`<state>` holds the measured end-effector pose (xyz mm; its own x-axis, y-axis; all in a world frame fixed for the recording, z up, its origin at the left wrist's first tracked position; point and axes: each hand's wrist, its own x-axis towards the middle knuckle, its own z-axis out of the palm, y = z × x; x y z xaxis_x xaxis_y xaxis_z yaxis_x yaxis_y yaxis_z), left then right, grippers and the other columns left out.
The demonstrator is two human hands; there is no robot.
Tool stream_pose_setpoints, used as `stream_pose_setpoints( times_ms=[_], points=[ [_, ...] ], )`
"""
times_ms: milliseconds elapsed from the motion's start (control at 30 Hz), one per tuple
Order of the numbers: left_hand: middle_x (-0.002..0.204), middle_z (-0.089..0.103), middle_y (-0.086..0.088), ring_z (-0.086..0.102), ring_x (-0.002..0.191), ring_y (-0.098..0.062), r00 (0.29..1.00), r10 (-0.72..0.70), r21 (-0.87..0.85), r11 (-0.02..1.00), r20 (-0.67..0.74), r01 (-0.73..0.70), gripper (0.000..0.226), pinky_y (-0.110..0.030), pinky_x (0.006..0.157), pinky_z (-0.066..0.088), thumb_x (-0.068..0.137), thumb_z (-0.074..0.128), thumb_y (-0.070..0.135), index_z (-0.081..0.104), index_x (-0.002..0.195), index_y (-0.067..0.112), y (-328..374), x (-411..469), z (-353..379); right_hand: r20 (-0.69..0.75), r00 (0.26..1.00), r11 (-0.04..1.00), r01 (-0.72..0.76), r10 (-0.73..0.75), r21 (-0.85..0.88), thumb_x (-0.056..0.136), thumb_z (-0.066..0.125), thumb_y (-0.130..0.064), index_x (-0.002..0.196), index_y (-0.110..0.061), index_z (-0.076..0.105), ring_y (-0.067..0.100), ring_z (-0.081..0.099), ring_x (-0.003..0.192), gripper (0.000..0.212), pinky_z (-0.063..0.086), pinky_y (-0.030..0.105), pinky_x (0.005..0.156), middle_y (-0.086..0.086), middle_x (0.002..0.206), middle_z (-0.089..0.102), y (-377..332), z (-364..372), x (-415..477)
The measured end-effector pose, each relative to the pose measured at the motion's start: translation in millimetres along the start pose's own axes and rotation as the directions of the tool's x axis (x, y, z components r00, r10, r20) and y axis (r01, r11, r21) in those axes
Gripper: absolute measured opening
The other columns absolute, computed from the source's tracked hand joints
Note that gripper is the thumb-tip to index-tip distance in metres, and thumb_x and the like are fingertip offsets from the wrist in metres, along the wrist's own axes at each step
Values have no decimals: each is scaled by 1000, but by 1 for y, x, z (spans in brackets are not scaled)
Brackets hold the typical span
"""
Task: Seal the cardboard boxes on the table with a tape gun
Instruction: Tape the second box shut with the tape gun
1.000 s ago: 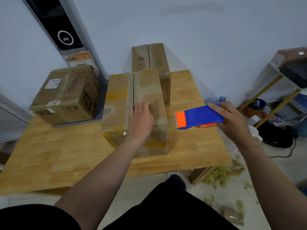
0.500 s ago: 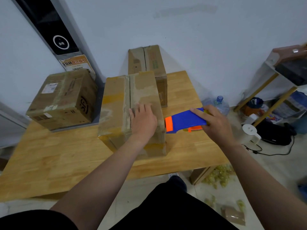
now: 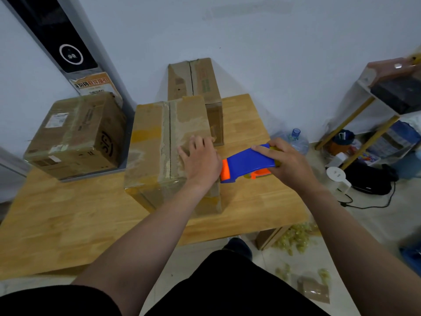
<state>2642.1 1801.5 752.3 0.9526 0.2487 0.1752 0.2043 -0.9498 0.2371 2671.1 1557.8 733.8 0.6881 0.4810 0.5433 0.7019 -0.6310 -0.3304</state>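
The box in the middle (image 3: 159,144) stands on the wooden table (image 3: 68,224), near its front edge; its top seam runs from the person toward the wall. The left hand (image 3: 200,163) lies flat on the right flap, with the fingers spread and nearly straight; it presses and does not grasp. The right hand (image 3: 287,163) holds the tape gun (image 3: 246,161) from above, with the fingers curled round its rear part. The gun is in the air above the table, just beside the right edge of this box; its orange nose is very close to the left wrist; whether they touch, I cannot tell.

The long axis of the gun runs from left to right and is a little tilted; the nose points left and slightly down, toward the box; so it lies across the seam, not along it.

I think the step in hand is to bring the gun to the seam. To do it well, the right hand should turn the gun until it lies along the seam; the tape should begin a little down one end face and then run over the whole seam in one pull. The left hand should hold the flaps level and closed, but beside the seam, out of the path of the gun.
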Motion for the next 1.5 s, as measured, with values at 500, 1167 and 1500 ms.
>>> stream_pose_setpoints(
  times_ms=[500, 1167, 1500],
  points=[
    [132, 55, -6, 48, 131, -29, 991, 75, 45, 996, -110, -71, 35, -58, 116, 28, 98, 47, 31, 57, 130, 19, -1, 0, 10, -25, 1000, 999, -18, 19, 43, 84, 76, -1, 141, -21, 59, 28, 62, 101, 63, 55, 41, 77, 7, 118, 58, 60, -29, -26],
    [143, 49, -13, 34, 147, -31, 1000, 13, 88, 996, -21, -11, 46, -61, 121, 19, 95, 50, 34, 52, 137, 16, 17, -3, 9, 300, 868, 903, -309, 396, -298, 93, 50, -9, 142, -50, 48, 23, 52, 110, 64, 51, 38, 66, -3, 105, 48, -17, -21, 27],
    [142, 48, -14, 36, 143, -35, 1000, -16, 102, 995, -27, 18, 49, -60, 122, 20, 92, 56, 41, 52, 135, 18, 18, 3, 14, 453, 680, 815, -443, 577, -373, 90, 55, -9, 136, -51, 53, 33, 59, 103, 63, 46, 37, 71, 2, 107, 54, 46, 21, 9]
  ],
)
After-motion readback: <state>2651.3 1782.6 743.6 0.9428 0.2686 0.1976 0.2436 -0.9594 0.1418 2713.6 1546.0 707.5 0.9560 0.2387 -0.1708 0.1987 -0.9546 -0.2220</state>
